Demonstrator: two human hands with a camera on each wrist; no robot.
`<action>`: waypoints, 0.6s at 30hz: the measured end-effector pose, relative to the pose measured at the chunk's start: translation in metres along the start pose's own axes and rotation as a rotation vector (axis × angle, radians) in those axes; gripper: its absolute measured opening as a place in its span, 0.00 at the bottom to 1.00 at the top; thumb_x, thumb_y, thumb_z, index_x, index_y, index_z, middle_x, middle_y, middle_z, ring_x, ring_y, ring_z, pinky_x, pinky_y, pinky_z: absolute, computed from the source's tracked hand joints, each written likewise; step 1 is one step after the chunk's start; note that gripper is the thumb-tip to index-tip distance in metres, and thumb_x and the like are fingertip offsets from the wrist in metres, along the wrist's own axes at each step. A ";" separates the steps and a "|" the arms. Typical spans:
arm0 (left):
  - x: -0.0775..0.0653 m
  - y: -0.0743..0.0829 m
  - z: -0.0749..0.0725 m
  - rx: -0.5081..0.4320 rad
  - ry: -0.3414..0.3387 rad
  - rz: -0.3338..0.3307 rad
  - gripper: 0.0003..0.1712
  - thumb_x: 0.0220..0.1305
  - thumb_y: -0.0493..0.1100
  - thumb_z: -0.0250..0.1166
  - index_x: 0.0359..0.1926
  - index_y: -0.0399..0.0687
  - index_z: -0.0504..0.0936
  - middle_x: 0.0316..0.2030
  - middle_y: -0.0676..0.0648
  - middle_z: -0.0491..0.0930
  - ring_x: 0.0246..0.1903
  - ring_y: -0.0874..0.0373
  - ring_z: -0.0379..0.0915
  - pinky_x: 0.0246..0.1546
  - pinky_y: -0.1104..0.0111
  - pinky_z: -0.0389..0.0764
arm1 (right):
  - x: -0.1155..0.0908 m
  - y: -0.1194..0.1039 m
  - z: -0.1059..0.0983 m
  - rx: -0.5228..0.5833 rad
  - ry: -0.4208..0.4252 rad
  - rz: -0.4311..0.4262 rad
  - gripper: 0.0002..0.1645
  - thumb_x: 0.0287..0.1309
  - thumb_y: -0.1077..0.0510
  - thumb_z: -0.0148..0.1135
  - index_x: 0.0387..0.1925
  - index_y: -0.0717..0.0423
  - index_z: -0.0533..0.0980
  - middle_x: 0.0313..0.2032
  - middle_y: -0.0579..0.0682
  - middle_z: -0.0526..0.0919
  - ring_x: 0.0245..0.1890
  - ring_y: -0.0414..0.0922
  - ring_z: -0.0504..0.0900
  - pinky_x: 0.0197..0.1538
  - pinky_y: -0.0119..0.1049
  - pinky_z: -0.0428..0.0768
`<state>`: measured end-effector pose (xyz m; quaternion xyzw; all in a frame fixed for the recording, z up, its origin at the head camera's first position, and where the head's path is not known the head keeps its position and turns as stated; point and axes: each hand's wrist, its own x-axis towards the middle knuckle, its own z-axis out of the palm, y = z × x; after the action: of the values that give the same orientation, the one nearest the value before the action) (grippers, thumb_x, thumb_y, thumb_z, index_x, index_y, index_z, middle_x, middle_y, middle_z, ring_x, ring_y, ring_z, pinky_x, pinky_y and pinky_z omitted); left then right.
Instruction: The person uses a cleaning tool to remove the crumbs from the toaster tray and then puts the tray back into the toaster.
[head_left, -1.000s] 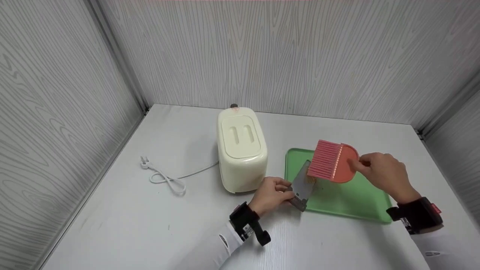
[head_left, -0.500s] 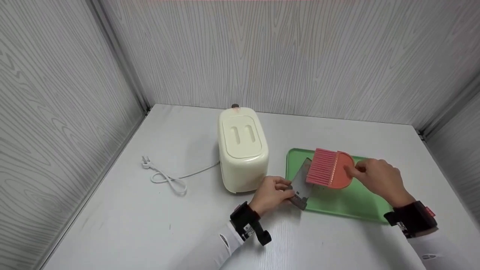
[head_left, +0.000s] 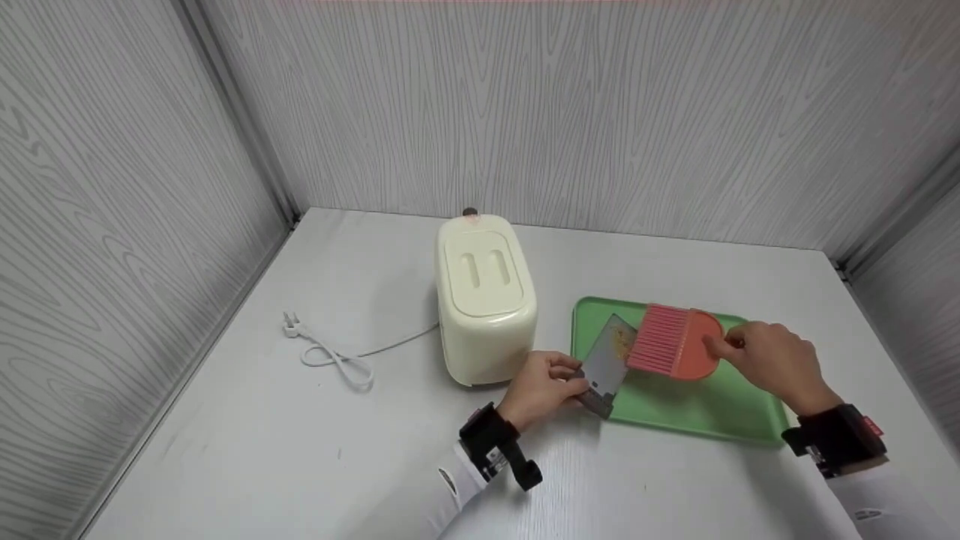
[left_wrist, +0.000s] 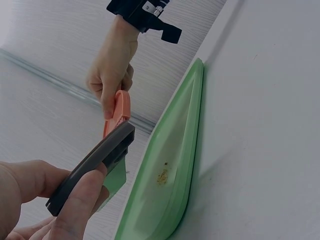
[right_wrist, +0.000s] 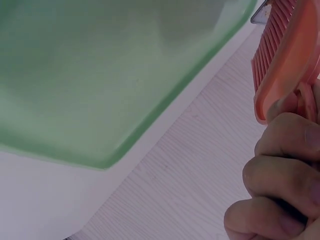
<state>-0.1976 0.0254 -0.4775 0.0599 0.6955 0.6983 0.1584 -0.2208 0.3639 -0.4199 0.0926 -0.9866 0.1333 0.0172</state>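
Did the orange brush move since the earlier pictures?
Yes. Against the green tray in the head view, the orange brush has moved right and a little lower in the picture.

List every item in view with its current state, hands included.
Left hand: gripping the crumb tray
Right hand: gripping the brush
Crumb tray: held, crumbs on it
Brush: held, bristles toward the crumb tray
Green tray: flat, more crumbs in it
Toaster: upright, unplugged
Plug: prongs bare
Cord: loosely looped

Orange brush (right_wrist: 291, 57) in the fingers (right_wrist: 280, 177)
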 end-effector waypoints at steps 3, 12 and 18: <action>-0.001 0.001 0.000 0.004 -0.002 -0.003 0.17 0.62 0.30 0.70 0.52 0.29 0.83 0.44 0.36 0.90 0.36 0.56 0.88 0.38 0.69 0.93 | 0.000 0.003 -0.001 -0.006 0.008 0.011 0.28 0.74 0.37 0.59 0.20 0.47 0.78 0.15 0.38 0.55 0.20 0.39 0.57 0.22 0.32 0.49; -0.001 0.001 -0.001 0.018 0.004 -0.009 0.17 0.62 0.30 0.71 0.52 0.30 0.84 0.44 0.35 0.90 0.35 0.57 0.87 0.38 0.69 0.93 | 0.000 0.012 -0.005 -0.021 0.022 0.040 0.29 0.75 0.36 0.57 0.20 0.47 0.78 0.15 0.40 0.59 0.20 0.40 0.59 0.21 0.32 0.50; -0.001 0.001 -0.001 0.038 0.005 -0.007 0.17 0.63 0.30 0.70 0.52 0.31 0.84 0.45 0.36 0.90 0.33 0.59 0.86 0.36 0.70 0.92 | 0.000 0.012 -0.016 -0.050 0.036 0.006 0.27 0.75 0.37 0.57 0.24 0.47 0.82 0.15 0.41 0.63 0.20 0.41 0.62 0.21 0.33 0.53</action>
<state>-0.1970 0.0236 -0.4765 0.0589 0.7092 0.6846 0.1580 -0.2230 0.3794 -0.4078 0.0870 -0.9894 0.1105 0.0369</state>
